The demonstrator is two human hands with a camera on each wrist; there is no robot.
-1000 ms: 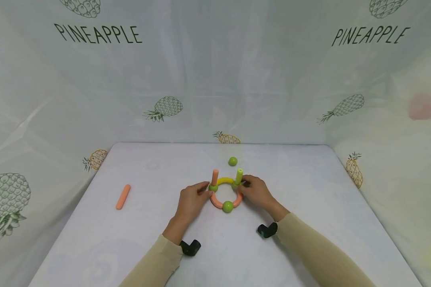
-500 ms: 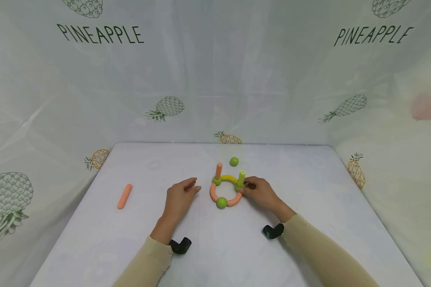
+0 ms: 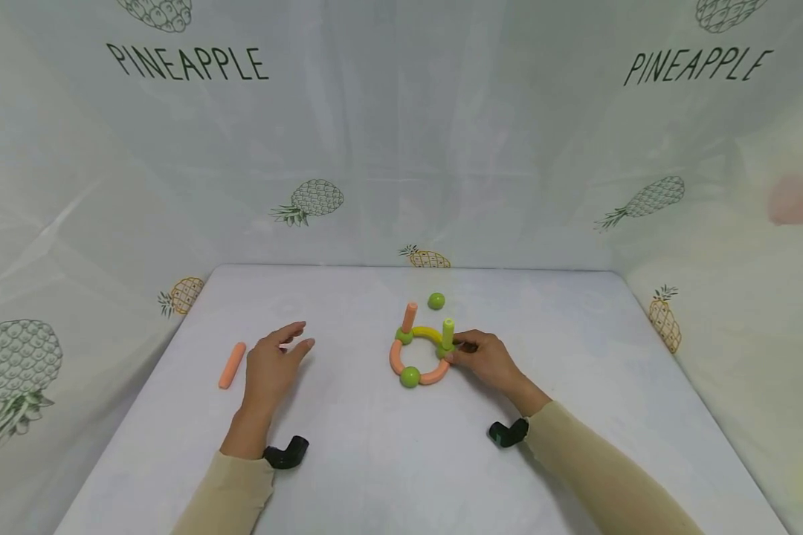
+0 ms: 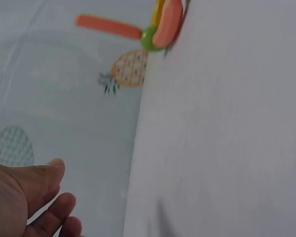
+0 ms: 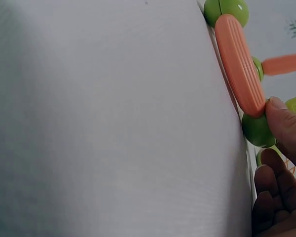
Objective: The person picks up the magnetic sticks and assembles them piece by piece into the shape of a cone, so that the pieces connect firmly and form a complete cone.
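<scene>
While a loose orange stick (image 3: 232,365) lies just outside the left hand (image 3: 270,371), that hand holds nothing, thumb and fingers parted. Well to its right sits the ring (image 3: 396,358) of curved pieces and balls, carrying an orange post (image 3: 409,318); past it lies a loose green ball (image 3: 436,301). The right hand (image 3: 488,360) pinches the ring at the ball joint (image 5: 257,131) below a lime post (image 3: 447,334). Likely light, stiff, smooth plastic, it seems best gripped at the joints.

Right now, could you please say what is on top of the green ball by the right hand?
A lime stick stands on the green ball; part of the ball is hidden by the right hand.
</scene>
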